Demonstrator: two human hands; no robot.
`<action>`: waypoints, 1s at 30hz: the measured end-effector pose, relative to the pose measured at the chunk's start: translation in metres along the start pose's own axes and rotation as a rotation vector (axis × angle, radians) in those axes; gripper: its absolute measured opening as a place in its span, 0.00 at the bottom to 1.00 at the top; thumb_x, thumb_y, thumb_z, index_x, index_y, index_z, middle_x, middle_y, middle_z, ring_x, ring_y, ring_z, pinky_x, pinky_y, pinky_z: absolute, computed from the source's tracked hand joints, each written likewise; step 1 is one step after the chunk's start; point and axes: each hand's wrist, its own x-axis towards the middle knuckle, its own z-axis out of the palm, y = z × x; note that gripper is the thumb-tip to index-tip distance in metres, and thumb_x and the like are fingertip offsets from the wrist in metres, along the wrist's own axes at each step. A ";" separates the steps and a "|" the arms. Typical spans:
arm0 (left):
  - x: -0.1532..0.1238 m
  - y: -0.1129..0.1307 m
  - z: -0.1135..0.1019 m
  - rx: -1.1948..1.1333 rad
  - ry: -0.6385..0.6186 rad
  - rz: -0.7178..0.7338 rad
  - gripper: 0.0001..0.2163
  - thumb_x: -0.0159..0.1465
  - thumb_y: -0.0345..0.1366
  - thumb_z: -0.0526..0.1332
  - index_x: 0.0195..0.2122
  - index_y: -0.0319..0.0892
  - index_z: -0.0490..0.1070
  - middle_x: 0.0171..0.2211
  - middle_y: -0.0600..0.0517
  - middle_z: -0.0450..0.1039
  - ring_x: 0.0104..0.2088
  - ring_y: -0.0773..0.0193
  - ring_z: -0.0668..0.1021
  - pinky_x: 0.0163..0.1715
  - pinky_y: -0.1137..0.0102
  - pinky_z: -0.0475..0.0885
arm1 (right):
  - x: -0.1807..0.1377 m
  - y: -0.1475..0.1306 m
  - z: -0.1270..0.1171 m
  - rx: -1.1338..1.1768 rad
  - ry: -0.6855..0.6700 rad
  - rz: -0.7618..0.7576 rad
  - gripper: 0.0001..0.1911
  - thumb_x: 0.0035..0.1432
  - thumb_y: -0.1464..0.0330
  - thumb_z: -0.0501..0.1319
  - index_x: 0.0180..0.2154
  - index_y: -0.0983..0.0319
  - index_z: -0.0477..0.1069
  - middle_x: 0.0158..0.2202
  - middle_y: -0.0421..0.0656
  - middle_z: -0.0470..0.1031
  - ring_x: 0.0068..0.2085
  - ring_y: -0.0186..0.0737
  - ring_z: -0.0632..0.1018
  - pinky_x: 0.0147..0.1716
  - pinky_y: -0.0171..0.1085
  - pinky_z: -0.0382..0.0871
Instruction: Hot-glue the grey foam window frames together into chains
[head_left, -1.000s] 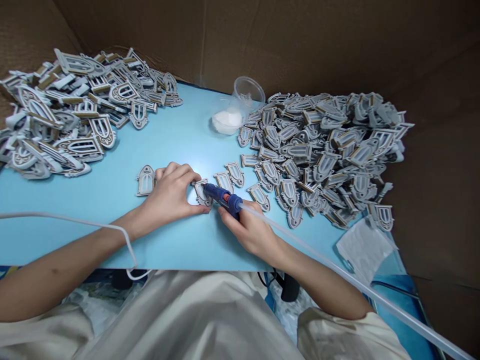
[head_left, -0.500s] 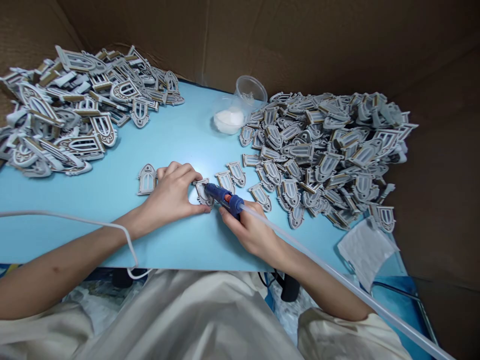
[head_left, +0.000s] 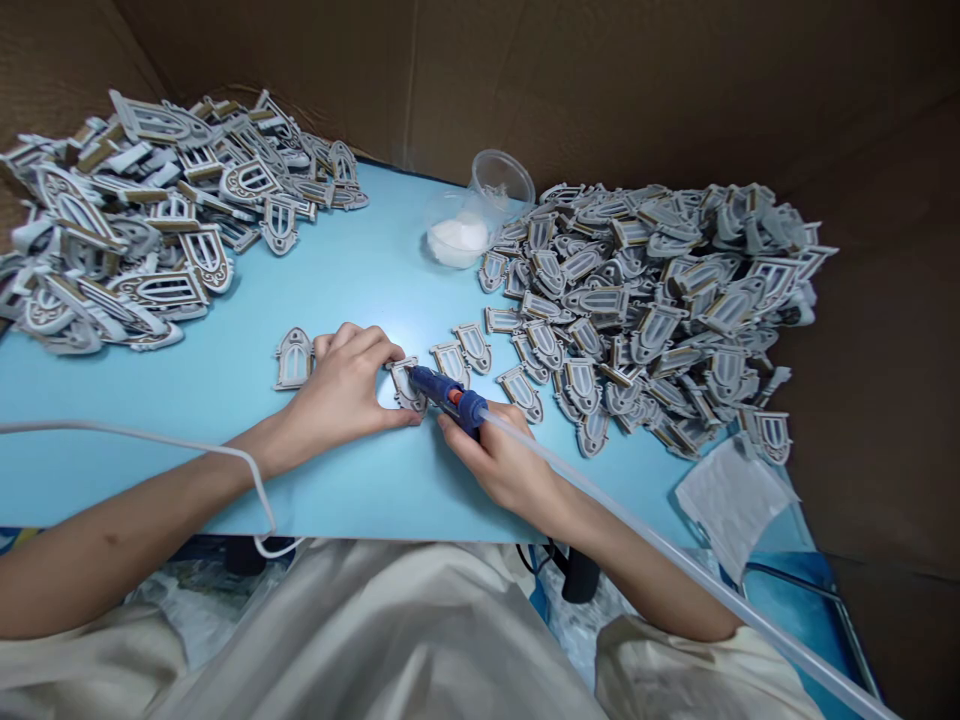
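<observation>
- Looking down at the light-blue desk [head_left: 360, 270], I see my left hand [head_left: 341, 385] curled close to the middle of the near edge. Its thumb and forefinger pin a small grey arch-shaped plastic piece [head_left: 403, 388] flat on the desk.
- My right hand [head_left: 502, 460] is closed round a blue hot-glue gun [head_left: 448, 393]. The nozzle points left and touches the pinned piece.
- A long translucent glue stick [head_left: 660, 560] runs out of the gun's back, over my right forearm, and off past the near right corner.
- A single grey arch piece [head_left: 292, 358] lies flat just beside the left hand, on its left.
- A few loose grey pieces [head_left: 469, 347] lie just beyond the gun.
- A large right-hand heap of grey pieces [head_left: 660, 280] fills the right side of the desk up to the far edge.
- A left-hand heap of grey pieces [head_left: 135, 220] covers the far left corner.
- Between the heaps, at the far edge, sits a clear plastic tub [head_left: 459, 238] with something white in it; I cannot tell what.
- A white crumpled cloth [head_left: 731, 495] lies at the near right corner.
- A thin white cable [head_left: 150, 440] crosses the desk above my left forearm and drops over the near edge.
- Brown cardboard walls [head_left: 600, 90] stand behind and beside the desk.
</observation>
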 end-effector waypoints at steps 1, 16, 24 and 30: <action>0.000 0.000 0.000 0.000 0.002 0.001 0.27 0.52 0.49 0.84 0.49 0.44 0.82 0.50 0.46 0.81 0.58 0.37 0.74 0.52 0.52 0.62 | 0.000 0.000 0.000 -0.003 0.000 -0.003 0.20 0.71 0.63 0.56 0.28 0.56 0.50 0.23 0.36 0.57 0.26 0.35 0.57 0.31 0.39 0.50; 0.000 -0.002 0.001 -0.002 0.007 0.012 0.28 0.52 0.50 0.84 0.50 0.44 0.81 0.50 0.46 0.81 0.57 0.39 0.74 0.53 0.52 0.62 | 0.001 0.000 -0.002 -0.021 0.002 -0.007 0.20 0.71 0.64 0.57 0.27 0.56 0.51 0.22 0.35 0.57 0.26 0.35 0.58 0.30 0.39 0.49; 0.000 -0.002 0.001 0.005 0.009 0.012 0.27 0.53 0.50 0.83 0.49 0.44 0.81 0.50 0.46 0.81 0.56 0.39 0.74 0.52 0.52 0.62 | -0.002 -0.003 0.003 0.009 -0.001 -0.009 0.20 0.71 0.64 0.58 0.27 0.56 0.53 0.22 0.36 0.59 0.26 0.34 0.58 0.30 0.39 0.50; 0.000 -0.003 0.000 0.027 0.005 0.026 0.27 0.52 0.51 0.83 0.49 0.44 0.82 0.50 0.46 0.81 0.57 0.38 0.74 0.53 0.51 0.60 | 0.025 0.026 -0.036 0.136 0.480 0.081 0.19 0.71 0.52 0.61 0.32 0.58 0.70 0.24 0.37 0.67 0.24 0.35 0.66 0.24 0.37 0.57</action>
